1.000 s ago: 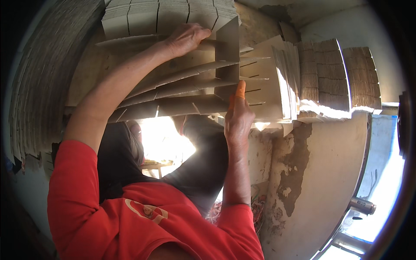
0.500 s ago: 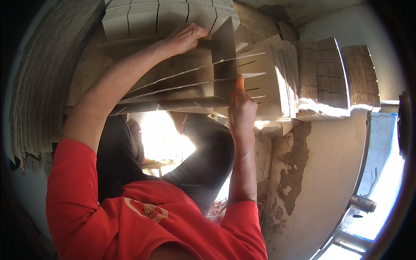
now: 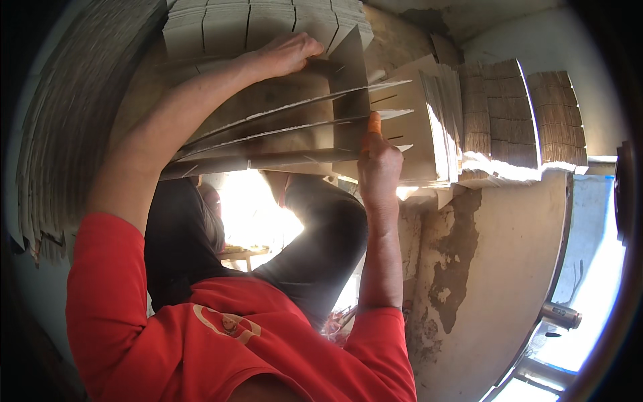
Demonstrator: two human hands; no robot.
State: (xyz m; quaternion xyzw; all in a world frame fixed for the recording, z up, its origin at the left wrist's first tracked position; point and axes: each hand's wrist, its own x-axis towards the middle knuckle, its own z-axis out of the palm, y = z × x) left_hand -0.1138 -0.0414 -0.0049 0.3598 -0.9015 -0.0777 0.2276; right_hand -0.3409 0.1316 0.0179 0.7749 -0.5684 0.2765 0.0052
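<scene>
Several long, slotted cardboard strips [image 3: 268, 107] stand on edge before me, fanning out from the left. A shorter cardboard cross strip [image 3: 349, 100] runs across them near their right ends. At the far side, my left hand [image 3: 291, 55] is closed, its fingers curled round the edge of the farthest strip near the cross strip. My right hand [image 3: 380, 164] has an orange cover on a finger. It is closed at the near right edge of the cross strip, between the long strips. Its palm side is hidden.
A stack of slotted cardboard sheets [image 3: 268, 30] stands at the back. Another tall stack [image 3: 74, 127] fills the left side. To the right are loose sheets [image 3: 418, 120] and bundled cardboard stacks [image 3: 512, 114], beside a peeling wall [image 3: 502, 241]. My legs lie under the near strip.
The long strips have shifted slightly, and their right ends sit a little farther right. My right hand has moved slightly right with the cross strip. My left hand keeps its grip.
</scene>
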